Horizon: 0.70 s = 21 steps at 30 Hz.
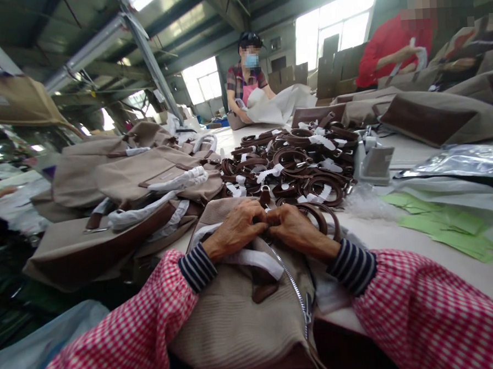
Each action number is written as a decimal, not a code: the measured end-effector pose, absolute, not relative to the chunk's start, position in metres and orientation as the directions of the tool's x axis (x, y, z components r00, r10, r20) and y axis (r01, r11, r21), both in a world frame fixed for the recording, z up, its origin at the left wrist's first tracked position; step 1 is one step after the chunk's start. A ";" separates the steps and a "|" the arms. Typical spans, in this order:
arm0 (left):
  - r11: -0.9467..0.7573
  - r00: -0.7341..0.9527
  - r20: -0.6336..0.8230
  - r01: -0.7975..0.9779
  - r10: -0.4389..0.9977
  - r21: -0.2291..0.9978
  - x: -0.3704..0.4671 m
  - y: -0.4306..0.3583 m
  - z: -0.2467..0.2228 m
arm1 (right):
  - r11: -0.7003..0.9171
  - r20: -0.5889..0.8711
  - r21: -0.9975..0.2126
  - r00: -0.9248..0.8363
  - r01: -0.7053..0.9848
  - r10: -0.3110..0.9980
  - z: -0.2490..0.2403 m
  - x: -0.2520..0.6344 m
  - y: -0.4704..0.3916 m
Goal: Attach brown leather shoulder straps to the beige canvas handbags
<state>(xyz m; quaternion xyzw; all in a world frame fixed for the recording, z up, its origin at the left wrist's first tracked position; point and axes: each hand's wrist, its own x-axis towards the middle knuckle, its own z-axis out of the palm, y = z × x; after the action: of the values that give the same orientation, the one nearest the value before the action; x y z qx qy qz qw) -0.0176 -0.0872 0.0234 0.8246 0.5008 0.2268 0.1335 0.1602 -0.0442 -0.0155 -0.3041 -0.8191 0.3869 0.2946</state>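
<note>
A beige ribbed bag (237, 317) with a silver zipper (290, 278) lies in front of me. My left hand (240, 224) and my right hand (296, 228) meet at the bag's far end, near a brown tab with a metal ring (265, 193). Both hands have their fingers bent and pressed together; what they pinch is hidden beneath them. A handle wrapped in white (259, 261) rests on the bag below my left hand. Beside my right hand, a brown strap (331, 216) curves in loops.
Beige and brown bags (147, 173) are piled at the left. Coiled brown straps (286, 160) lie beyond my hands. A grey dispenser (375, 164) and green sheets (447, 223) are at the right. Across the table, one person handles white material (281, 105); another wears red (396, 47).
</note>
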 end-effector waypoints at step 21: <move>-0.568 0.546 0.155 0.798 0.823 0.202 -0.029 -0.089 0.026 | 0.495 0.270 -0.833 -0.600 0.246 0.753 -0.021 0.165 -0.050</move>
<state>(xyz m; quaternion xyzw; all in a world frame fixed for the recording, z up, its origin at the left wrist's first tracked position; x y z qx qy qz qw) -0.0287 -0.0895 0.0260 0.8776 0.4618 0.1167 0.0539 0.1654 -0.0500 -0.0206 -0.3112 -0.8027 0.3947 0.3209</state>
